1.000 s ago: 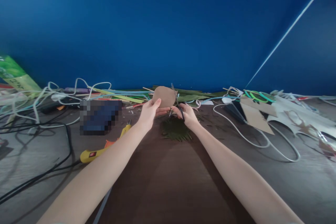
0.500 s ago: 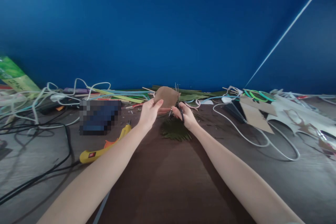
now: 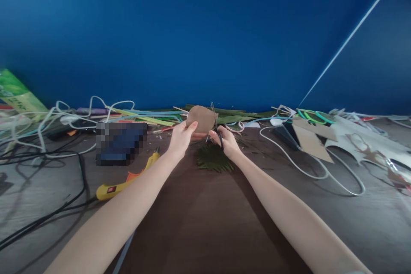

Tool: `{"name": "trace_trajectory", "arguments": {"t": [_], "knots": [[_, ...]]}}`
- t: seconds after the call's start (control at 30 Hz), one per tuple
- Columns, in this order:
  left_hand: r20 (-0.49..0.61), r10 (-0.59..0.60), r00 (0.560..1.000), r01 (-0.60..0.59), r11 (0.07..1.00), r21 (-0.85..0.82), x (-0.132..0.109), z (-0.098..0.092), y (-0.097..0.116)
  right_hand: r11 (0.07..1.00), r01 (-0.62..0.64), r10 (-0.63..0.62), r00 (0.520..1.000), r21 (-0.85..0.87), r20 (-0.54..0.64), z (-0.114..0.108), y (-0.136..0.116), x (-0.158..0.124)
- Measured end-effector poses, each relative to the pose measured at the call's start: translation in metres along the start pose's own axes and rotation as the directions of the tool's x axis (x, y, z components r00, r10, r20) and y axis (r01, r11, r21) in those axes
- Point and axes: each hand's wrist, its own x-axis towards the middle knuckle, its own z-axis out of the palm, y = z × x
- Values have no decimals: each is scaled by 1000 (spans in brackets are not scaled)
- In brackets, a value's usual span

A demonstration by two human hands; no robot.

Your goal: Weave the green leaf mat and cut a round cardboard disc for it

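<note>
Cardboard piece (image 3: 201, 119): one, brown, rounded; raised above the far middle of the table (image 3: 205, 227), between my two hands, with a small point at its right edge.
Left hand (image 3: 180, 139): mine, pinching the cardboard piece at its near left edge — thumb on the face towards me, fingers behind and beneath.
Right hand (image 3: 229, 140): mine, curled round the black handles of the scissors (image 3: 220, 138), just right of the cardboard.
Blades: pointing far, beside the right edge; whether they bite into it, I cannot tell.
Right edge: the place to trim, as I judge it; I do best to feed the card round into the blades with my left hand, sparing the right wrist any twist.
Bites: short, taken deep in the blades — long snips would likely leave corners.
Left thumb: best well back from the cutting line.
Green fringed piece (image 3: 214, 158): lying on the table, nearer than the card; offcuts could drop on it.
Glue gun (image 3: 112, 190): yellow, to the left; likely not needed for this cut.
</note>
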Motion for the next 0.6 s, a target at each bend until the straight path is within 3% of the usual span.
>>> {"name": "trace_trajectory", "arguments": {"t": [0.33,0.5,0.6], "knots": [[-54,-72,996,66,992,-109,0,0,0,999,-8,8,1000,-31,2,-1,-7,-1],[30,-143,989,146,972,-185,3,-1,-1,1000,-4,4,1000,10,18,0,-1,1],[40,-118,992,122,982,-141,2,0,0,1000,7,-8,1000,16,27,0,2,1]]}}
